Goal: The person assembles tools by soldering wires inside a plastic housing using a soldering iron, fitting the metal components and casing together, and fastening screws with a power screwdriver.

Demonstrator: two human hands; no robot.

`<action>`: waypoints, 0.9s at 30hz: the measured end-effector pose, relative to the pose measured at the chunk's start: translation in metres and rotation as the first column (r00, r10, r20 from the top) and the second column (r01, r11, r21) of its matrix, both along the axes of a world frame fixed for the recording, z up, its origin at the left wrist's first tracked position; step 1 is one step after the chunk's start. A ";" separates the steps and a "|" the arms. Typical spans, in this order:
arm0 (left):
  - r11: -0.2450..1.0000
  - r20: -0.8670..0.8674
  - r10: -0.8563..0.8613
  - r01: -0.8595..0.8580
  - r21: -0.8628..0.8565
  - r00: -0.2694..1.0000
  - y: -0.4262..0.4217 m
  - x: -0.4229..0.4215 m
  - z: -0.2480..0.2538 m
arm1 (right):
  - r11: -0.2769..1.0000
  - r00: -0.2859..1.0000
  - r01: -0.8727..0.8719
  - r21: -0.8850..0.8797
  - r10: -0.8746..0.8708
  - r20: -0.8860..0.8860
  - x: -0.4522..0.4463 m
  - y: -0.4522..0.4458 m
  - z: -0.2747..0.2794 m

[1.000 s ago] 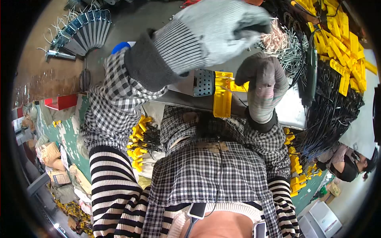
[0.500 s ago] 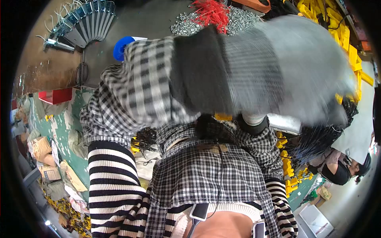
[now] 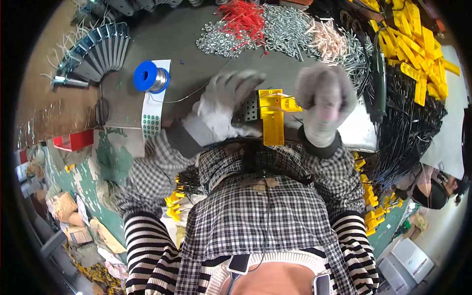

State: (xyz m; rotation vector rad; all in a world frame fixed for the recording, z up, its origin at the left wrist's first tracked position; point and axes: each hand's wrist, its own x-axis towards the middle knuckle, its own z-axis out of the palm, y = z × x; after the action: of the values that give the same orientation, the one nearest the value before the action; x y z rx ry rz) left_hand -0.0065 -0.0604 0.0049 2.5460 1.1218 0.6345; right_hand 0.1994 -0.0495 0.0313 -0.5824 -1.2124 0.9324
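The left hand (image 3: 216,108), in a grey knitted glove, is at the left side of a yellow plastic T-shaped housing (image 3: 273,120), with its thumb and fingers apart. A dark metal plate with small holes (image 3: 251,109) lies between them, partly covered. The right hand (image 3: 326,101), also gloved, has its fingers curled near the short arm of the housing; it is blurred, so I cannot tell if its grip is closed on something. Thin wires cross the housing. The housing lies at the near edge of the grey table (image 3: 191,73). Farther on the table are red thin pieces (image 3: 243,19) and silver metal screws (image 3: 285,32), and to the left stands a blue spool of silver wire (image 3: 151,77).
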 end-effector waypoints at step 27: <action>0.992 -0.147 0.109 -0.097 0.087 0.983 -0.002 -0.002 -0.013 | 0.800 0.083 0.222 0.557 -0.584 0.807 0.104 0.098 0.029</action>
State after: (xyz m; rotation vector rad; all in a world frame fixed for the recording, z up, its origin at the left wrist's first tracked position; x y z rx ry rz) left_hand -0.0087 -0.0620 -0.0082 2.6554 1.3108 0.5271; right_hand 0.3037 0.0484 0.0607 -1.3043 -2.1085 -0.3450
